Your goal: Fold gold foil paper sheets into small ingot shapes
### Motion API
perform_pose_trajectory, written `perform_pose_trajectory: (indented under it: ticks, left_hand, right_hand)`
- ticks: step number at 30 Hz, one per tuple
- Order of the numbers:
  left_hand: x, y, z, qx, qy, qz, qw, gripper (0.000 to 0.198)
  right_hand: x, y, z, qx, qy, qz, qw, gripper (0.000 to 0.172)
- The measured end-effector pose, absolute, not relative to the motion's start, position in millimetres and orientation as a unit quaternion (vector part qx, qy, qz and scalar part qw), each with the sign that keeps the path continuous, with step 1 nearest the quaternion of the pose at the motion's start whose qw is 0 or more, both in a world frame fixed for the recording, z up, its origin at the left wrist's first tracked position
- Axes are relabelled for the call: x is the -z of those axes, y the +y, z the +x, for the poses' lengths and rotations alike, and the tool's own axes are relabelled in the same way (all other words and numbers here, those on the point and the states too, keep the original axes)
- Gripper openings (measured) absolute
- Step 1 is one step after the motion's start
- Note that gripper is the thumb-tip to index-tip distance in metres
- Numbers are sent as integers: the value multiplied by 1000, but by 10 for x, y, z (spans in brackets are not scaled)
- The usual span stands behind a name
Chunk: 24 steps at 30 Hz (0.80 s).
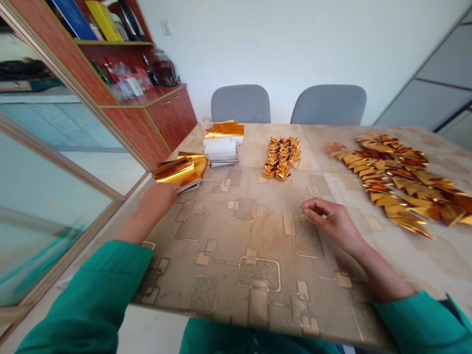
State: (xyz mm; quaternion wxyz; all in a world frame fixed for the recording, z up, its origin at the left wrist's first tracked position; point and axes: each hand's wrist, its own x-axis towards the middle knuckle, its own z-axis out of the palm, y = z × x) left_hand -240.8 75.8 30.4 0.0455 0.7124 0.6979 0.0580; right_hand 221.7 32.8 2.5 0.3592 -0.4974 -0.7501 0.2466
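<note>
At the table's left edge, my left hand (165,192) is at a pile of gold foil paper (177,169), its fingers closed at the near edge and partly hidden. The sheets are curled, with white backs showing. My right hand (332,219) hovers over the table's right half, thumb and forefinger pinched together, and nothing shows between them. A stack of white-backed paper (220,151) lies beyond the pile, with more gold foil sheets (225,130) behind it. Short rows of folded gold foil pieces (282,157) stand near the middle.
Long chains of folded gold foil pieces (398,172) spread across the right side of the patterned table (224,236). Two grey chairs (240,103) stand at the far edge. A glass sliding door (55,167) runs along the left, near a wooden cabinet (171,118).
</note>
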Motion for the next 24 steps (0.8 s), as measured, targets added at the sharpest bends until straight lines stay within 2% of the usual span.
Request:
perform_pose_trajectory:
  ticks: [5, 10, 16, 20, 24]
  left_hand:
    - [-232, 732, -2360, -9, 714, 699, -37, 32]
    - [-283, 681, -2339, -24, 715, 697, -44, 25]
    - [-456, 552, -2252, -86, 715, 693, -23, 42]
    - [-560, 435, -2118, -115, 710, 694, -33, 37]
    - [-598, 369, -1855, -219, 683, 697, -22, 32]
  right_hand:
    - [17, 341, 2223, -247, -755, -499, 346, 17]
    - [35, 349, 2236, -249, -756, -500, 342, 16]
    - [29, 348, 2241, -266, -757, -496, 332, 17]
    - [25, 343, 2231, -265, -755, -498, 335, 16]
    - [8, 309, 2182, -256, -762, -492, 333, 14]
